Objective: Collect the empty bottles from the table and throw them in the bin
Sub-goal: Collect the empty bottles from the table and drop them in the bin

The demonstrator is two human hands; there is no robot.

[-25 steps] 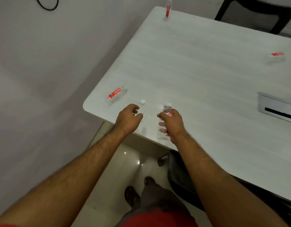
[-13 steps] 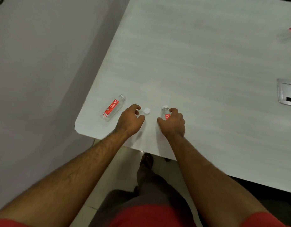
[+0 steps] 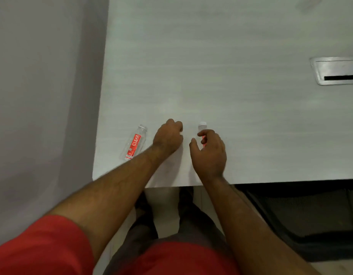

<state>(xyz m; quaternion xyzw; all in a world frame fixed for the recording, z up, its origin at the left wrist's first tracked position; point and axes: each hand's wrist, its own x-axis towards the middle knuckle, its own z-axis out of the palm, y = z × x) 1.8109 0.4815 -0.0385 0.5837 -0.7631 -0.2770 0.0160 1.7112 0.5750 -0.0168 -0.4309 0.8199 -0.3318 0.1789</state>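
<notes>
A small clear bottle (image 3: 202,128) with a red label and a white top stands upright near the front edge of the white table (image 3: 231,108). My right hand (image 3: 210,153) curls around it, thumb on its left and fingers on its right. Just left of it, my left hand (image 3: 167,138) rests on the table with its fingers closed over the spot where the loose white cap lay; the cap itself is hidden. A second clear bottle (image 3: 134,143) with a red "CLEAR" label lies on its side beside my left wrist, close to the table's left corner.
Another red-labelled bottle (image 3: 308,2) lies blurred at the far right top. A metal cable hatch (image 3: 336,71) is set into the table on the right. A black chair (image 3: 310,215) sits under the front edge at right. A grey wall (image 3: 42,96) runs along the left.
The view has swung down and closer to the table. My left hand has reached forward and closed over the white cap. My right hand has stayed on the upright bottle.
</notes>
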